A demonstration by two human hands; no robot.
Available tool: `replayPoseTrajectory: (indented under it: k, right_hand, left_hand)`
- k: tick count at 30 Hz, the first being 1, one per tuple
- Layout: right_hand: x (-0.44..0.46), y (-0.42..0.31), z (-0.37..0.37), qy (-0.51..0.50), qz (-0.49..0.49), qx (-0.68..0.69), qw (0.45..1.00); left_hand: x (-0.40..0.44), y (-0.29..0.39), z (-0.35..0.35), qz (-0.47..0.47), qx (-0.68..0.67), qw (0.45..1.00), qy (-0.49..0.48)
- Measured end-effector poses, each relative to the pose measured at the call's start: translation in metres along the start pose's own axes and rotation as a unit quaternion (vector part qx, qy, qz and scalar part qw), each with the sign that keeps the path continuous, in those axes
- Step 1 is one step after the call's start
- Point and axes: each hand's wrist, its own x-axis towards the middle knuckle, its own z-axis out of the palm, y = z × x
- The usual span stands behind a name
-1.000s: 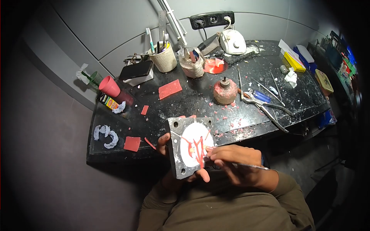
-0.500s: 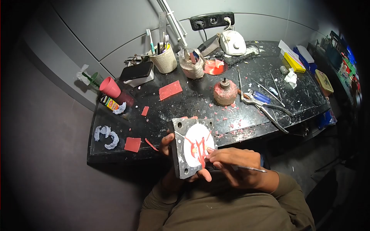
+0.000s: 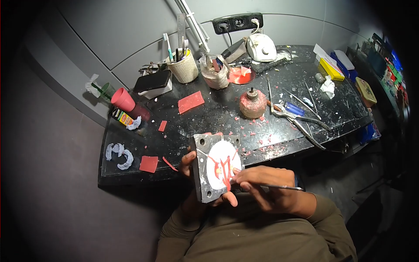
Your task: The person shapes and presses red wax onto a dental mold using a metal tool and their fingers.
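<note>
My left hand (image 3: pixel 187 163) grips a dark, square dental flask half (image 3: pixel 201 174) from beneath and along its left side, tilted up toward me. White plaster (image 3: pixel 213 162) fills its round middle, with strips of red wax (image 3: pixel 226 171) laid across it. A hole shows in each of several corners. My right hand (image 3: pixel 273 185) is closed around a thin metal tool (image 3: pixel 283 187), like a wax carver, whose handle points right. Its fingertips rest at the right edge of the plaster; the tool's working tip is hidden there.
On the black bench (image 3: pixel 174 126) lie red wax sheets (image 3: pixel 191 102), white dental models (image 3: pixel 125 159), a wax-covered burner (image 3: pixel 253 105), pliers (image 3: pixel 301 120) and slim hand tools. Behind stand a white holder (image 3: pixel 184 70) with toothbrushes, a plaster-smeared jar (image 3: pixel 214 76) and a pink cup (image 3: pixel 124 99).
The view has shifted slightly. My right hand's tool has turned a little, its handle end lying somewhat farther right and higher. Both hands keep their hold.
</note>
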Motion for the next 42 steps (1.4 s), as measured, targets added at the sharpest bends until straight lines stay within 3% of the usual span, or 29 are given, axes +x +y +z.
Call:
replayPoseTrajectory:
  k: [2,7,10,12,14,16,18,20,23,27,28,29,32,36,42]
  right_hand:
    - [0.004,0.001,0.000,0.030,-0.004,-0.062,0.998]
    - [-0.002,-0.002,0.000,0.003,0.002,-0.008,1.000]
    - [-0.002,-0.001,-0.001,0.004,0.009,0.011,1.000]
    - [-0.005,0.000,-0.006,-0.002,0.036,0.039,0.999]
    - [-0.003,-0.003,-0.013,0.015,0.166,0.147,0.975]
    - [-0.002,-0.001,-0.017,0.092,0.219,0.203,0.950]
    - [0.002,0.008,-0.015,0.175,0.125,0.262,0.941]
    - [-0.005,0.014,-0.021,0.181,0.112,0.292,0.932]
    - [-0.010,0.001,-0.025,0.185,0.126,0.349,0.910]
    - [-0.008,0.000,-0.019,0.078,0.026,0.189,0.978]
    - [0.003,-0.006,-0.025,0.000,0.007,0.164,0.987]
    - [0.006,-0.015,-0.024,-0.029,0.032,0.137,0.990]
    - [0.014,-0.015,-0.014,-0.046,-0.055,-0.019,0.997]
    - [0.011,-0.012,-0.006,-0.070,-0.046,-0.033,0.996]
    - [0.008,-0.008,0.000,-0.071,-0.067,-0.046,0.994]
  left_hand:
    - [0.001,0.000,-0.001,0.012,0.016,1.000,-0.012]
    - [-0.001,0.000,0.001,0.017,0.113,0.993,-0.027]
    - [-0.002,0.004,0.004,-0.018,-0.004,1.000,-0.001]
    - [-0.004,0.005,0.001,-0.041,0.024,0.998,-0.030]
    - [-0.004,0.001,-0.006,-0.033,0.084,0.992,-0.082]
    - [-0.003,-0.004,0.008,-0.028,-0.047,0.998,-0.015]
    - [-0.002,0.001,0.017,-0.089,-0.225,0.968,0.062]
    - [0.001,0.006,0.030,-0.127,-0.346,0.920,0.136]
    - [0.003,0.020,0.023,-0.217,-0.473,0.848,0.099]
    - [-0.010,0.013,0.017,-0.239,-0.551,0.796,0.077]
    - [-0.014,0.009,0.017,-0.246,-0.566,0.783,0.076]
    - [-0.017,0.000,0.019,-0.215,-0.601,0.767,0.068]
    - [-0.015,-0.006,0.033,-0.124,-0.691,0.711,0.050]
    - [-0.020,-0.010,0.036,-0.101,-0.706,0.699,0.054]
    - [-0.017,0.002,0.030,-0.154,-0.655,0.738,0.055]
